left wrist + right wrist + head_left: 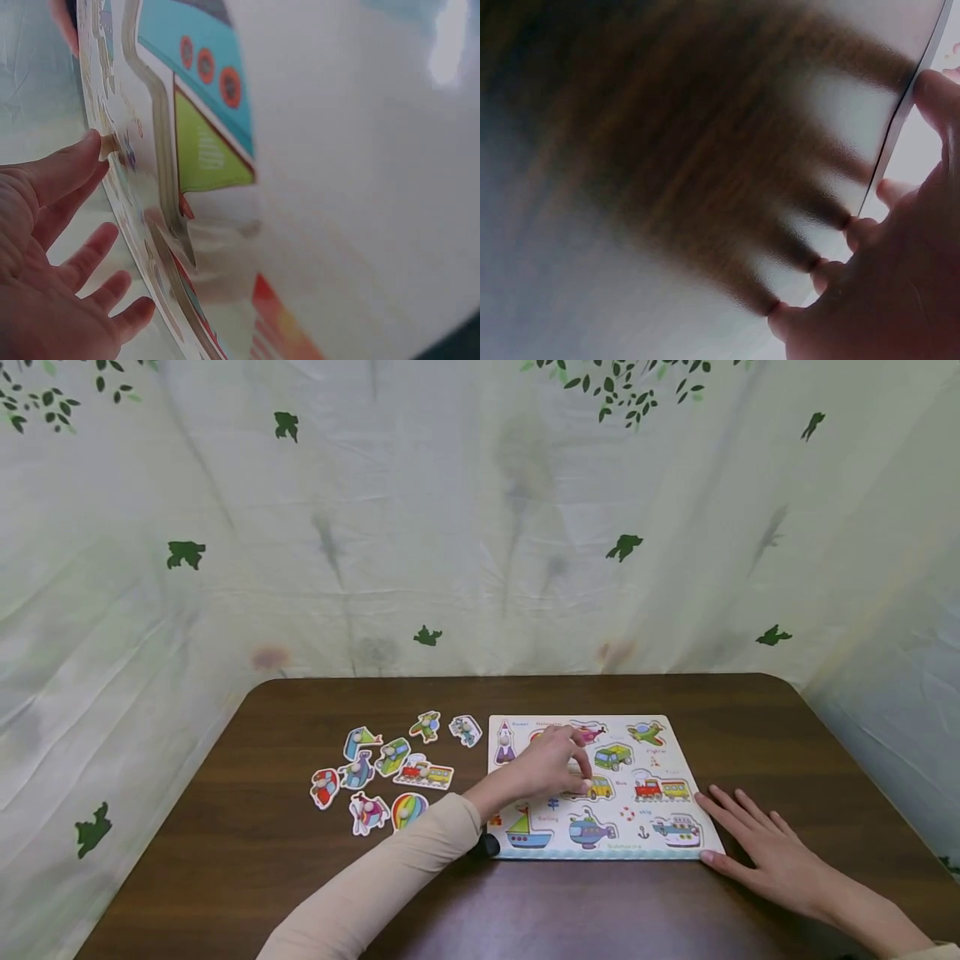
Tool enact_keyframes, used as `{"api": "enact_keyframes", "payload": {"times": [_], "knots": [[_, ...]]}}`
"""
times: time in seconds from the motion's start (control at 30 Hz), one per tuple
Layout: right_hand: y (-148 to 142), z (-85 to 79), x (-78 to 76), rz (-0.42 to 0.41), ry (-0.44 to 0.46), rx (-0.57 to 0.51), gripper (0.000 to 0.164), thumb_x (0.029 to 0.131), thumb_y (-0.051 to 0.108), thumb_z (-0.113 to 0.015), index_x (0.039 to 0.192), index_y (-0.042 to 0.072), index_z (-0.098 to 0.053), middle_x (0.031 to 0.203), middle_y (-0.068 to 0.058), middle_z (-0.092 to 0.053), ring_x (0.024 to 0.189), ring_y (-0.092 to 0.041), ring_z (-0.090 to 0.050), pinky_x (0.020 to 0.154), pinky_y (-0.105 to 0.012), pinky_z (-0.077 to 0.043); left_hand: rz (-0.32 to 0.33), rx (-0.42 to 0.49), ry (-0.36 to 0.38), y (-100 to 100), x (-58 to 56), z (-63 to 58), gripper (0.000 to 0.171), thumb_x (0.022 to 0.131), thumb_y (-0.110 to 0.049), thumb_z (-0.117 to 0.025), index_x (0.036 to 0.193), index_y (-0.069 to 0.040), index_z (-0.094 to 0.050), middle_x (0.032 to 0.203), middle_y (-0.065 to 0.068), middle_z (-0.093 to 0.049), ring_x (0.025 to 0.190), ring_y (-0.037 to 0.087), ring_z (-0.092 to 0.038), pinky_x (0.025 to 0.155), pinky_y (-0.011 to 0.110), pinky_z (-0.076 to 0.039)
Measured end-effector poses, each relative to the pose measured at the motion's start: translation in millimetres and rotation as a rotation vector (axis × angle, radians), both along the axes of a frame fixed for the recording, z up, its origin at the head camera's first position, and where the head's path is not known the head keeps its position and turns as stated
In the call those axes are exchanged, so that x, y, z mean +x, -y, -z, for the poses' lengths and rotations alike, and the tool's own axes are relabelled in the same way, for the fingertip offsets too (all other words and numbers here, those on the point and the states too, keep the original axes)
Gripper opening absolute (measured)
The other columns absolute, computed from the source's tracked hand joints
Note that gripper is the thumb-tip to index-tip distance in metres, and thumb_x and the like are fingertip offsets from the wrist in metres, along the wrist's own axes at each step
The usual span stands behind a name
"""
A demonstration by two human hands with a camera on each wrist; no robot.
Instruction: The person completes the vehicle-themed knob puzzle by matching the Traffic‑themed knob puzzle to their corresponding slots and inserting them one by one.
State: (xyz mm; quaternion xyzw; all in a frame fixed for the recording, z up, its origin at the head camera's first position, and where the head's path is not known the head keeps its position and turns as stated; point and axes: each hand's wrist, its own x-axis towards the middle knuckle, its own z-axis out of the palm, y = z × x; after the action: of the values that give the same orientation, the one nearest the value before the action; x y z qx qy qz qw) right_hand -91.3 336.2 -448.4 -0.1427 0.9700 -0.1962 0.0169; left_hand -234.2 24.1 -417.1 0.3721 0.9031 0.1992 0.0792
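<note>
A white wooden peg puzzle board [630, 843] with printed vehicles lies on the table. Over its middle, my left hand [551, 764] reaches in and pinches a small knob between thumb and index finger, at the yellow bus piece [602, 788]. In the left wrist view the tan knob [109, 146] shows at the fingertips, while the other fingers [94, 255] spread away from the board. The bus is partly hidden by the hand. At the board's right edge rests my right hand [772, 856], fingers straight and spread, the thumb by the near corner.
Left of the board lie several loose knobbed pieces, among them a train [423, 773], a balloon [408, 810], a sailboat [361, 742], a green truck [392, 757] and a plane [425, 727]. A leaf-patterned curtain [450, 527] hangs behind the brown table [585, 910].
</note>
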Motion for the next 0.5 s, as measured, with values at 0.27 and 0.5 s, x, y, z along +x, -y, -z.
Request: {"api": "enact_keyframes", "payload": {"times": [0.27,0.5], "knots": [[-2,1.1,0.4,0.005,-0.007,-0.004,0.074,0.092,0.047,-0.064,0.155,0.028,-0.030,0.157,-0.016,-0.027,0.142,-0.049,-0.017,0.098,-0.076,-0.011,0.017,0.047,-0.017,10,3.3,-2.6,0.009,0.084,-0.027,-0.079,0.091,-0.023,-0.076,0.131,0.004,-0.054,0.126,0.023,-0.042,0.106,0.036,-0.032],[-1,-0.8,-0.7,-0.015,-0.005,-0.004,0.071,0.094,0.045,-0.063,0.155,0.028,-0.030,0.157,-0.016,-0.028,0.142,-0.049,-0.017,0.097,-0.076,-0.012,0.005,0.122,-0.026,27,6.8,-6.6,0.015,0.083,-0.026,-0.079,0.096,-0.018,-0.077,0.132,0.007,-0.053,0.127,0.027,-0.042,0.104,0.037,-0.033]]}}
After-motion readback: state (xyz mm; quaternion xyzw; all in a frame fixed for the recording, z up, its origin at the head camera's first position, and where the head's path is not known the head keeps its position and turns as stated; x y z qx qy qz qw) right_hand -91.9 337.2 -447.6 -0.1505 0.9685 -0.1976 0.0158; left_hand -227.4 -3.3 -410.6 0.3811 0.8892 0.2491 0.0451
